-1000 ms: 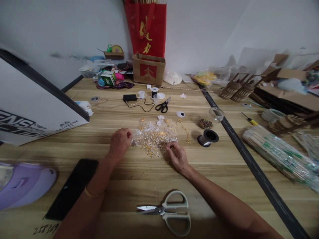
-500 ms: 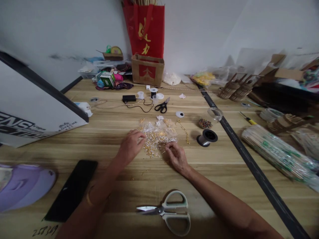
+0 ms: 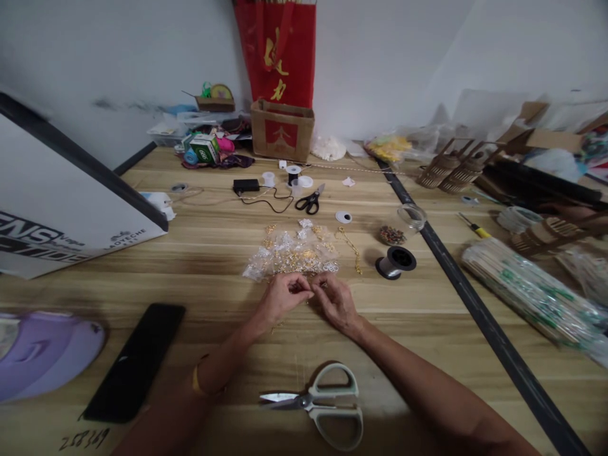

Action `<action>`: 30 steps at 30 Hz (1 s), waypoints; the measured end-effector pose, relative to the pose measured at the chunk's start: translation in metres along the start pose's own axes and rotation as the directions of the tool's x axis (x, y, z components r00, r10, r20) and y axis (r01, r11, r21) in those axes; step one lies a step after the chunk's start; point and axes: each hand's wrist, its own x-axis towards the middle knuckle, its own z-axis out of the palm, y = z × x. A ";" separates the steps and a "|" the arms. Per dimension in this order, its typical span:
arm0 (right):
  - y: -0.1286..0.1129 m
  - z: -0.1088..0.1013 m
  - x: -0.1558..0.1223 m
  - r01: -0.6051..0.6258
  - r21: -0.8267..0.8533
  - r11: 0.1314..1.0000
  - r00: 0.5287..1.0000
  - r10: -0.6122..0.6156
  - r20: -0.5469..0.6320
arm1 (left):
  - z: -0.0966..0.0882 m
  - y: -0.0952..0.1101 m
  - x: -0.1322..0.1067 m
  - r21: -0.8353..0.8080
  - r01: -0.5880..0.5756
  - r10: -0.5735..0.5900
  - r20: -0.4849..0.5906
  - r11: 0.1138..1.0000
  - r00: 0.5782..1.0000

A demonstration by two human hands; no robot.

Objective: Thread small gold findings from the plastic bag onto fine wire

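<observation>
My left hand [image 3: 284,299] and my right hand [image 3: 337,303] meet tip to tip at the near edge of a heap of small gold and silver jewelry findings [image 3: 304,258]. Thumb and forefinger are pinched together on both. Whatever lies between them is too tiny to make out. Clear plastic bags [image 3: 259,265] with silvery pieces lie under and beside the heap. To its right rests a thin gold chain [image 3: 354,250]. White-handled scissors [image 3: 327,405] lie open on the table, nearer to me than both hands.
On the right stand a wire spool [image 3: 395,263], a dish of dark beads [image 3: 392,235] and bagged sticks [image 3: 532,297]. Black scissors [image 3: 310,201] lie farther back. A black phone [image 3: 135,361] and a purple cap [image 3: 52,354] are at left, below a big white box [image 3: 71,209].
My left hand has come from the left side of the heap, in toward me and rightward, to meet my right hand. It has closed into a pinch. My right hand has barely moved.
</observation>
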 end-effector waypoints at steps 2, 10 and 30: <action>-0.001 0.000 0.000 0.011 -0.002 1.000 1.000 -0.011 0.010 | 0.002 0.000 0.000 -0.039 0.015 -0.015 -0.003 0.999 1.000; -0.003 -0.001 -0.001 -0.003 -0.005 1.000 1.000 0.003 0.011 | -0.001 -0.006 -0.001 -0.115 0.048 -0.049 -0.013 0.992 0.999; -0.004 -0.001 -0.001 -0.030 -0.005 1.000 0.999 0.030 0.011 | -0.014 -0.006 0.000 -0.038 0.068 -0.069 -0.018 0.997 0.997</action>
